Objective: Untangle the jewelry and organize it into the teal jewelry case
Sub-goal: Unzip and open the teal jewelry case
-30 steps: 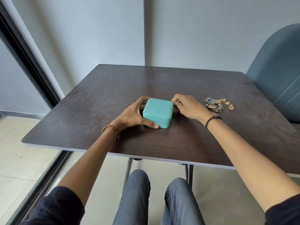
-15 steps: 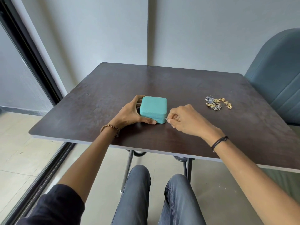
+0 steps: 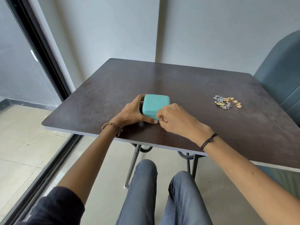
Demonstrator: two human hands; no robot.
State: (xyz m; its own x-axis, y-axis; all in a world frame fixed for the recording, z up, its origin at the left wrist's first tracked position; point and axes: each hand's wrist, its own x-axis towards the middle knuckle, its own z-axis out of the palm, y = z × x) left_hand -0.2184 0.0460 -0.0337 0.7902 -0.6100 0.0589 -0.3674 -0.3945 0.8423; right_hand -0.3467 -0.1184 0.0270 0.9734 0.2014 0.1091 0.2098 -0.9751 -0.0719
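Jewelry case (image 3: 155, 103): teal, closed, on the tabletop (image 3: 178, 82) close to its near edge.

Left hand (image 3: 131, 113) grips the case from the left, thumb along the near face, fingers curled round the far left corner. Bead bracelet (image 3: 112, 128) on that wrist.

Right hand (image 3: 173, 117) has its fingers curled and pinches at the case's near right corner. What sits between the fingertips is too small to make out. Likely a zip pull, so the step in hand looks like opening the case. Dark cord (image 3: 208, 141) on that wrist.

Risks at the case:
- A small pull gives little to pinch, so the fingers may slip off.
- The case looks light. If the left grip slackens, a tug toward the body could drag it to the near edge.
- A lid that frees suddenly could tip the case.

Jewelry (image 3: 227, 102) lies farther back and well to the right, apart from both hands. It is a heap of silver-blue and gold pieces, apparently interlocked.

Risks there:
- Forcing thin posts and hooks apart could bend them.
- A loose piece could skid off the right edge toward the chair (image 3: 282, 75) beyond.
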